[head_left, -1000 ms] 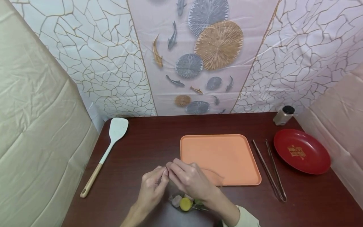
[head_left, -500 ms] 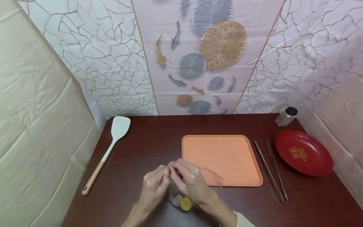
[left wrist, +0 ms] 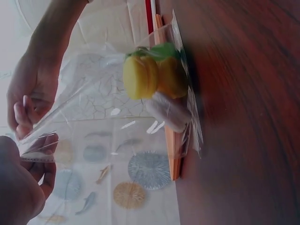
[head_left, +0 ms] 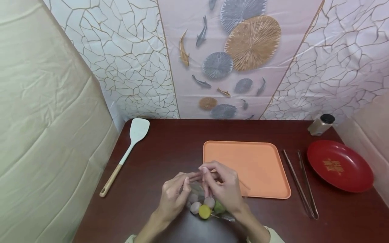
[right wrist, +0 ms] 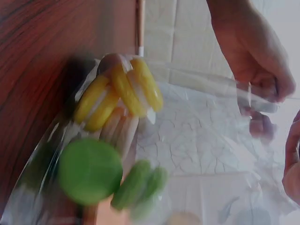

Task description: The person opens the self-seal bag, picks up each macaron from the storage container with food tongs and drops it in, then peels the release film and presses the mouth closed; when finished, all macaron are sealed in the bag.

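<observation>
A clear plastic bag (left wrist: 108, 103) hangs upright between the two hands, its lower end at the dark tabletop. Several macarons fill the bottom of it: yellow ones (right wrist: 136, 89), green ones (right wrist: 89, 171) and pale ones (left wrist: 168, 111). My left hand (head_left: 174, 192) pinches the bag's top edge on the left. On the right, my right hand (head_left: 223, 184) pinches the same edge between thumb and fingers. In the left wrist view a ridged strip (left wrist: 40, 157) runs along the bag's mouth beside the left fingers.
An orange tray (head_left: 258, 162) lies just behind the right hand. Right of it are metal tongs (head_left: 304, 189), a red plate (head_left: 349, 168) and a black-lidded jar (head_left: 320, 125). A pale spatula (head_left: 126, 153) with a wooden handle lies on the left.
The fingertips, close together before, have drawn somewhat apart, the right hand shifting right and up. More macarons show between the hands. The head view has swung left.
</observation>
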{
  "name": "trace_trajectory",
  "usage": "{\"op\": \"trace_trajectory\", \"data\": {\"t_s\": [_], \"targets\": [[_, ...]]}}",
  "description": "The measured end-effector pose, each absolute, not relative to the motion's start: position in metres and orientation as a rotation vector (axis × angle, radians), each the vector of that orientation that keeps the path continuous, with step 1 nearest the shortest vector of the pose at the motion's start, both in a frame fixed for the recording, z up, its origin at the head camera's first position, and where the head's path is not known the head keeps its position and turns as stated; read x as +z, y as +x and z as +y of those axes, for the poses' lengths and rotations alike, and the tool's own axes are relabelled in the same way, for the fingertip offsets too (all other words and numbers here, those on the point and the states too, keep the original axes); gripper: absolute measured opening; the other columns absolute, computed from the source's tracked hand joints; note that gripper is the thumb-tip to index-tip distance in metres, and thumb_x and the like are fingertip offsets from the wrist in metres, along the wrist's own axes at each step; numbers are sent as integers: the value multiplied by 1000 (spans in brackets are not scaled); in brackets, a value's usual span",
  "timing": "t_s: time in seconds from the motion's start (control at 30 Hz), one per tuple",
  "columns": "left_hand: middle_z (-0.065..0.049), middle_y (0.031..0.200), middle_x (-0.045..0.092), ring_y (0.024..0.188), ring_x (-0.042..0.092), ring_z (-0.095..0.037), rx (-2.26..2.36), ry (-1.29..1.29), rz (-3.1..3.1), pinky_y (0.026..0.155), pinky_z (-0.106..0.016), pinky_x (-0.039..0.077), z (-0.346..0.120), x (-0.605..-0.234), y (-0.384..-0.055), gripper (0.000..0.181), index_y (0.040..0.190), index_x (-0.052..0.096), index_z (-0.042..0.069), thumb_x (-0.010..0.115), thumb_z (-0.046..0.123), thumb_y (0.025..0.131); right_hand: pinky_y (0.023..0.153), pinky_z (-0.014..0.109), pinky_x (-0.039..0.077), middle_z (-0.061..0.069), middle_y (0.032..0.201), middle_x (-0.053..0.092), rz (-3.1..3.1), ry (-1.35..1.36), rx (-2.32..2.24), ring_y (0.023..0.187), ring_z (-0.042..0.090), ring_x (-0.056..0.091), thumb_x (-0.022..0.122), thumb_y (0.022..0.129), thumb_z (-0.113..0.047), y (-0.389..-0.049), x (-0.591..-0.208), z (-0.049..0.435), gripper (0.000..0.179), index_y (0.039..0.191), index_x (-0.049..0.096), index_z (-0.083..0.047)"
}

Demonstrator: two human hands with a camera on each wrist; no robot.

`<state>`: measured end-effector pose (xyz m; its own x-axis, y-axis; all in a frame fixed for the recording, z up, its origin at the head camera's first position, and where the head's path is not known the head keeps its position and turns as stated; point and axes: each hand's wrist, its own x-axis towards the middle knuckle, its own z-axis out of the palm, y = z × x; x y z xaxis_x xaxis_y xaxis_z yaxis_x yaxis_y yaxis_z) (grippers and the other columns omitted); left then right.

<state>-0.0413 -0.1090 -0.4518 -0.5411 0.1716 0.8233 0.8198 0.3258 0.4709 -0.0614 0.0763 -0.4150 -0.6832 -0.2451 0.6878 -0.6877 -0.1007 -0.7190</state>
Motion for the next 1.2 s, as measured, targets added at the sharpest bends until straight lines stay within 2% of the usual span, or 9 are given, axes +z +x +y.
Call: {"op": "trace_trajectory", "data": {"t_s": [0.2,0.43,0.67,0.8,0.93,1.03,1.2], "targets": [[-17,100,84,82,79,-24,-1249,-830,-1928,65,-19,55,-110,-452,-38,35,116,76,-6,54,-21,92,35,20,42,11,70,62,-1778,877,1882,40,11,55,52,97,30,-58,-407,105,25,107,67,13],[-17,102,84,87,82,-26,-1292,-816,-1935,68,-20,58,-111,-453,-37,36,116,75,-7,52,-22,94,36,20,40,10,73,61,-1658,823,1871,39,11,52,47,96,32,-60,-405,132,22,105,63,21],[-22,103,83,83,82,-29,-1307,-831,-1911,57,-13,45,-111,-454,-39,34,114,73,-10,51,-26,93,35,22,39,8,74,62,-1648,773,1871,39,10,52,47,96,32,-60,-406,142,18,104,61,24],[-19,104,84,91,84,-31,-1290,-788,-1934,60,-15,50,-112,-455,-42,32,114,74,-9,52,-23,96,35,23,38,7,75,63,-1660,738,1879,40,10,52,49,98,29,-66,-405,143,15,104,62,23],[-18,105,84,94,84,-31,-1276,-750,-1955,73,-20,60,-113,-457,-46,31,114,74,-8,53,-22,97,36,23,38,7,75,63,-1664,725,1877,39,10,52,50,100,27,-77,-405,143,13,104,62,24],[-17,105,84,95,84,-32,-1262,-724,-1955,78,-20,61,-115,-459,-48,30,113,75,-8,54,-22,97,36,24,38,7,75,64,-1654,717,1882,40,10,52,50,101,25,-83,-405,145,12,104,62,24],[-18,105,84,95,84,-32,-1250,-682,-1946,68,-21,55,-121,-460,-50,31,112,75,-6,53,-22,97,36,24,37,7,76,65,-1636,678,1909,40,9,53,52,102,23,-87,-404,149,11,104,62,26]]}}
